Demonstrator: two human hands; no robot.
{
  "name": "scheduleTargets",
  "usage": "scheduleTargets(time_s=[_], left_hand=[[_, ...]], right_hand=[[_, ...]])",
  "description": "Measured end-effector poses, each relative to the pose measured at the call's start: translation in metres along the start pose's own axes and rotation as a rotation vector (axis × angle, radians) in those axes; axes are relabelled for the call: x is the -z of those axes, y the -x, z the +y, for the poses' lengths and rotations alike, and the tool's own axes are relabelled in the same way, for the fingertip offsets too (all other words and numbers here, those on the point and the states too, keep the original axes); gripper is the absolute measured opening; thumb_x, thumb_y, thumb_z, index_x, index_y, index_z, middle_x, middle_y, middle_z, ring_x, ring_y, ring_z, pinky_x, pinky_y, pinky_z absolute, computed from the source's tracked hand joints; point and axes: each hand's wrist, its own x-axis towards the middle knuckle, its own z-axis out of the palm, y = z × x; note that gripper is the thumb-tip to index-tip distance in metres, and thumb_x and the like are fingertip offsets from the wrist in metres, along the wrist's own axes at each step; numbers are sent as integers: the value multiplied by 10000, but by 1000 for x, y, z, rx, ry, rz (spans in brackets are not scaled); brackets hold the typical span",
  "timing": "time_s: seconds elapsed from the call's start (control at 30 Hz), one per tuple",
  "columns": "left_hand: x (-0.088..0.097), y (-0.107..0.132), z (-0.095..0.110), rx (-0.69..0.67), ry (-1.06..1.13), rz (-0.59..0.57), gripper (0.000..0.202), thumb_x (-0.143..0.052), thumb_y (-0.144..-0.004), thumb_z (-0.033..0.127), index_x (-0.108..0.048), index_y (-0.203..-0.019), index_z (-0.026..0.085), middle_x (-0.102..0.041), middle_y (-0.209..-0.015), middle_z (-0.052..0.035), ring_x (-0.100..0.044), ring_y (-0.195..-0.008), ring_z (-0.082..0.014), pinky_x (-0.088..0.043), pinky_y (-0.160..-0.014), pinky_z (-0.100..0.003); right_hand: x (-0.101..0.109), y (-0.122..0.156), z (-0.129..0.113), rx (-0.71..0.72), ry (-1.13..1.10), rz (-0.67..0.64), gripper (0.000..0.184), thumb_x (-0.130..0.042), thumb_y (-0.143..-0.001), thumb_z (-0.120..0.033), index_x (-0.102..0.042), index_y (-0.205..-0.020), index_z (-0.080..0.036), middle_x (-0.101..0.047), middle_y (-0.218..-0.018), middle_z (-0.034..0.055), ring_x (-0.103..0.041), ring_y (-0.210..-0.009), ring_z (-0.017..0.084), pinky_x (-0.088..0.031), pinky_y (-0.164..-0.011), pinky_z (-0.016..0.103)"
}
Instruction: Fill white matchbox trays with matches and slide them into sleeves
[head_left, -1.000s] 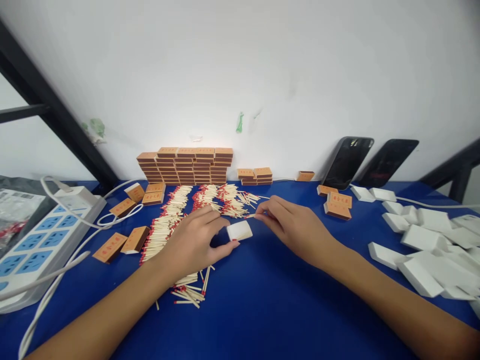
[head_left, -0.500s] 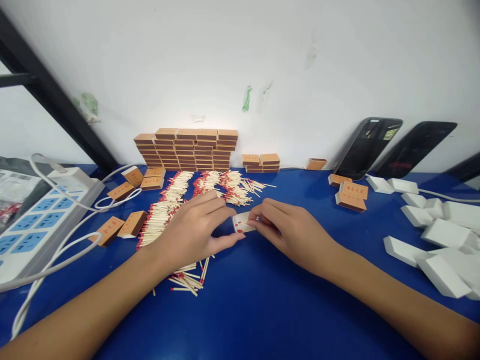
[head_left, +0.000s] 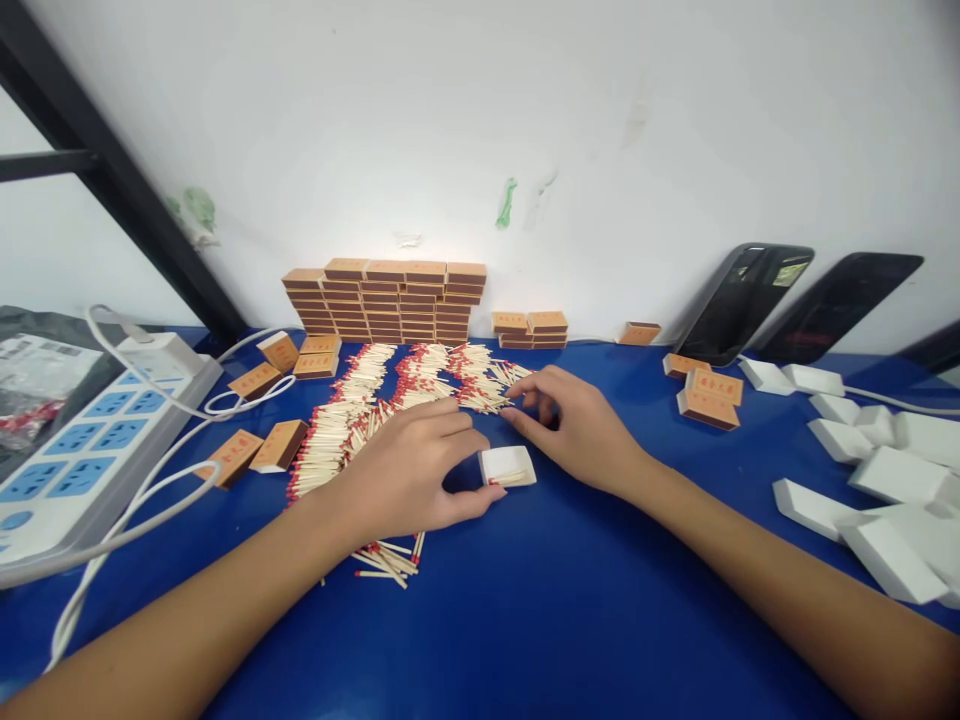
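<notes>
My left hand (head_left: 409, 465) rests on the blue table (head_left: 525, 600), thumb and fingers closed around the left end of a small white matchbox tray (head_left: 508, 465) with a few matches in it. My right hand (head_left: 574, 425) is just behind the tray, its fingers curled down onto the near edge of a spread of red-tipped matches (head_left: 420, 385). Whether those fingers have pinched a match I cannot make out. More loose matches (head_left: 386, 562) lie under my left wrist.
Orange matchbox sleeves are stacked in a wall (head_left: 386, 300) against the white wall, with others scattered left (head_left: 259, 445) and right (head_left: 709, 392). White empty trays (head_left: 877, 500) pile at the right. A power strip (head_left: 90, 440) with white cables lies left. Two dark phones (head_left: 739, 300) lean at the back right.
My right hand has left the tray and reached back to the match pile. The tray now lies flat on the table at my left thumb. The camera tilted slightly.
</notes>
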Motion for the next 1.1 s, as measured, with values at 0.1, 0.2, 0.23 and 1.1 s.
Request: scheduleTargets(time_s=[0.1,0.2,0.23,1.1], left_hand=[[-3,0,1,-14,-15,7,266,-732,-990,438,-751,-974,173,-663,-798,-26,-604,-776,-201,-479,-714,-351],[-1,0,2,-28,-20,14,274,-731,-996,441,-752,-973,168,-673,-804,-27,-605,-782,-200,-479,-730,-353],[0,0,1,-26,-12,13,270,-731,-998,437,-755,-978,169,-676,-809,-27,-608,-785,-198,-480,-738,-352],[6,0,-9,91,26,26,285,-831,-930,406,-778,-1075,166,-666,-796,-12,-631,-810,-199,-458,-717,-318]], right_hand=[[-9,-7,2,9,36,-35,105,-707,-999,-292,-733,-1060,-210,-627,-902,18,-552,-715,158,-455,-700,320],[-10,-8,2,-11,50,-72,80,-690,-1010,-269,-729,-974,-210,-626,-895,23,-560,-744,168,-443,-695,319],[-8,-6,2,-11,46,-84,79,-689,-1008,-258,-726,-959,-208,-626,-894,24,-559,-743,169,-445,-693,319],[29,14,-22,145,-21,-238,81,-683,-1018,-241,-692,-942,-216,-661,-915,34,-602,-762,162,-482,-685,291]])
